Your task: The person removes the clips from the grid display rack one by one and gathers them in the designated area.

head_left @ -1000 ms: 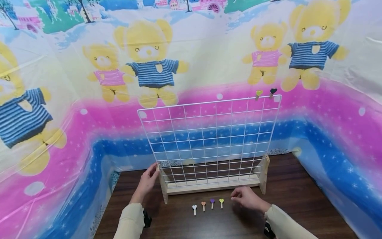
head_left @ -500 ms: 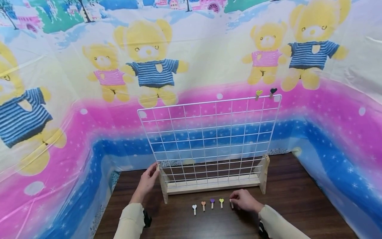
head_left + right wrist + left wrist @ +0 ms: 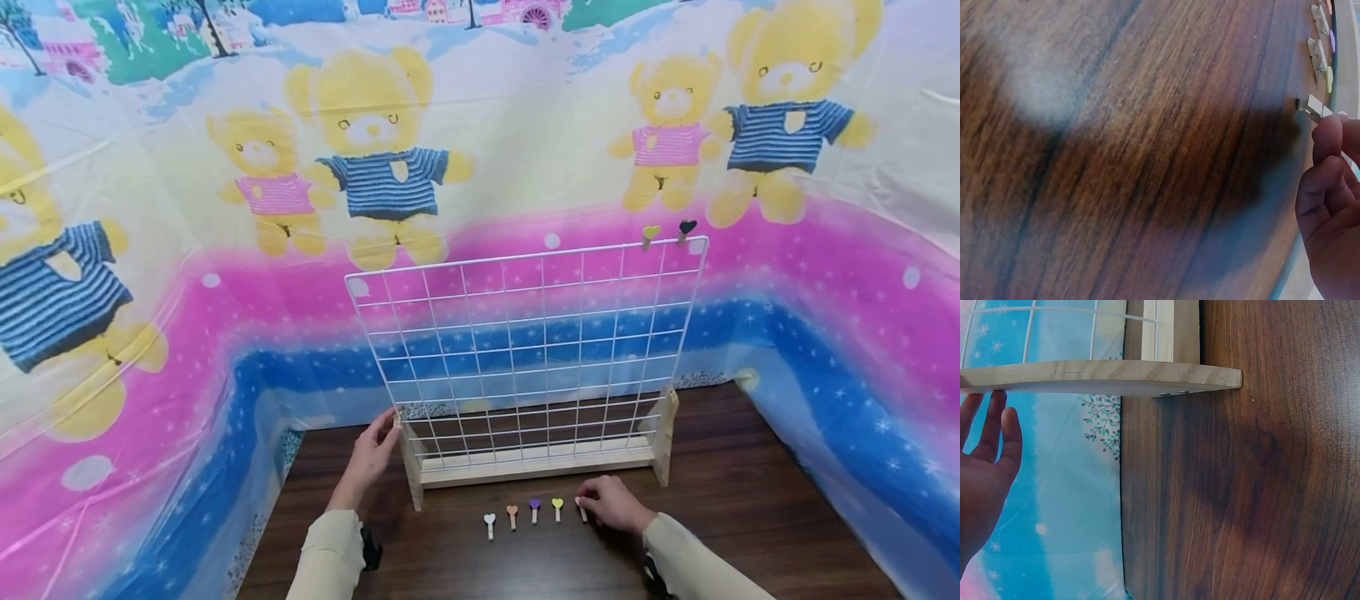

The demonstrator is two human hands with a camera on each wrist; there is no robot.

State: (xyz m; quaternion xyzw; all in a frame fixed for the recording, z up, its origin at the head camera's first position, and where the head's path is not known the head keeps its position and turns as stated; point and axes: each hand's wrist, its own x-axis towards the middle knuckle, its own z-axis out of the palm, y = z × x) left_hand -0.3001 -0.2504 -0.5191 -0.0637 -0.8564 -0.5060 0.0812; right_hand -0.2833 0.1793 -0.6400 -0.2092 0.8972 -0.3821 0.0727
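Observation:
My right hand [image 3: 617, 502] pinches a small wooden heart clothespin [image 3: 583, 513] between thumb and fingertips, at the right end of a row on the table. Its pale heart is partly covered by the fingers. The row also holds yellow [image 3: 557, 507], purple [image 3: 534, 507], orange [image 3: 512, 515] and white [image 3: 490, 522] heart clothespins. My left hand [image 3: 372, 450] rests its fingertips against the left wooden upright [image 3: 1116, 378] of a white wire grid rack [image 3: 525, 333]. In the left wrist view its fingers look extended; the thumb is out of frame there.
A yellow heart clothespin [image 3: 651, 234] and a dark green one [image 3: 687, 227] are clipped on the grid's top right edge. The rack stands on a dark wooden table [image 3: 750, 500]. A printed teddy-bear cloth [image 3: 525, 150] hangs behind and around the table.
The right hand has shifted slightly left and down, from beside the row to its right end, where a clothespin now shows in its fingers. The left hand stays at the upright.

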